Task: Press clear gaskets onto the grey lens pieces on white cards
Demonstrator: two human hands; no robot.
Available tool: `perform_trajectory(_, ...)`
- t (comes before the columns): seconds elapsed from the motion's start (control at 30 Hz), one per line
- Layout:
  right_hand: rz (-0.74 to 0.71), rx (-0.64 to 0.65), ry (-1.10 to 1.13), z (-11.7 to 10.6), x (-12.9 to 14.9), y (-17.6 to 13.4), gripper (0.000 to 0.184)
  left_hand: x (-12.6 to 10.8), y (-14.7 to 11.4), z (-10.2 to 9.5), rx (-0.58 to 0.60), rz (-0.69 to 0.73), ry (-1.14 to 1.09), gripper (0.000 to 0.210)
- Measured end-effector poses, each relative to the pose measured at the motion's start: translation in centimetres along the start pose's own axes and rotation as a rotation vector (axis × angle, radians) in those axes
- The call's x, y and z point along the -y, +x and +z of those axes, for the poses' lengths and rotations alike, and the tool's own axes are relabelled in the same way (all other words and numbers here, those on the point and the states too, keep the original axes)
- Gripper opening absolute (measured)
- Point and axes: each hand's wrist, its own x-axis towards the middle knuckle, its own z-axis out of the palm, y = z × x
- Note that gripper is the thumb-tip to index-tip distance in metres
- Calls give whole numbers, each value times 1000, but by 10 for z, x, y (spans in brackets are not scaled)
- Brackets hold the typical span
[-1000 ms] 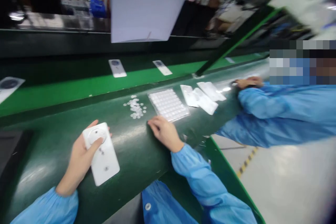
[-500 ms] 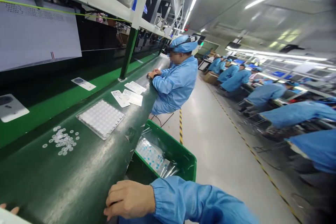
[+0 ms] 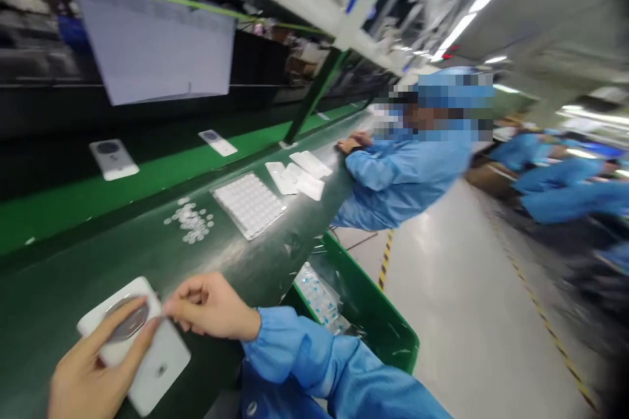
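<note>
A white rectangular panel (image 3: pixel 160 370) with a round, dark glossy recess and a small mark lies tilted on the green bench, near its front. Across its face rests my left hand (image 3: pixel 95 363), thumb and index finger stretched out and spread beside the round recess. At the panel's upper right edge is my right hand (image 3: pixel 213 306), thumb and fingertips pinched together; whatever they hold is too small to make out. Farther along the bench sit a pile of small white round discs (image 3: pixel 190 219) and a clear tray (image 3: pixel 249 206) filled with rows of white pieces.
More white panels (image 3: pixel 307 182) lie beyond the tray, and others (image 3: pixel 114 160) on the back ledge. A green bin (image 3: pixel 378 301) with plastic sheets stands right of the bench (image 3: pixel 59 281). A co-worker in a blue gown (image 3: pixel 398 177) sits farther along; a metal post (image 3: pixel 317 95) rises behind.
The view has swung left. My left hand has come into view on a white panel. My right hand has moved from the bench edge to that panel, its fingers now pinched.
</note>
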Motion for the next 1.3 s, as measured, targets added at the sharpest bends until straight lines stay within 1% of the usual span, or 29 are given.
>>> perform_trajectory(0.03, 14, 23, 9, 7, 4, 3, 57, -5, -4, 2, -37, 7, 32, 31)
perform_trajectory(0.1, 31, 61, 3, 15, 9, 5, 54, -13, -8, 5, -25, 24, -22, 20)
perform_trajectory(0.17, 25, 95, -19, 16, 11, 7, 50, -13, -7, 6, 13, 13, -89, 11)
perform_trajectory(0.3, 38, 145, -58, 11, 10, 10, 46, -7, -7, 4, 59, 3, -147, 20)
perform_trajectory(0.47, 50, 136, -65, 8, 3, 7, 44, -9, -9, 4, 73, -7, -183, 13)
perform_trajectory(0.63, 87, 133, -38, 6, 2, 6, 41, -9, -7, 4, 79, -20, -182, 15)
perform_trajectory(0.8, 44, 120, -97, 8, 9, 7, 40, -8, -8, 4, 92, -45, -199, 16)
perform_trajectory(0.87, 19, 112, -155, 8, 13, 8, 41, -8, -8, 4, 100, -74, -201, 23)
perform_trajectory(0.9, 8, 111, -193, 8, 15, 8, 41, -9, -8, 4, 101, -95, -203, 30)
perform_trajectory(1.0, -27, 106, -326, 8, 21, 9, 41, -10, -7, 3, 106, -159, -231, 63)
perform_trajectory(1.07, -53, 87, -400, 9, 24, 9, 41, -12, -6, 2, 108, -177, -262, 79)
perform_trajectory(1.13, -71, 70, -454, 11, 27, 10, 40, -13, -6, 2, 119, -187, -286, 90)
perform_trajectory(1.3, -100, 50, -510, 15, 28, 11, 39, -15, -7, 2, 129, -245, -381, 108)
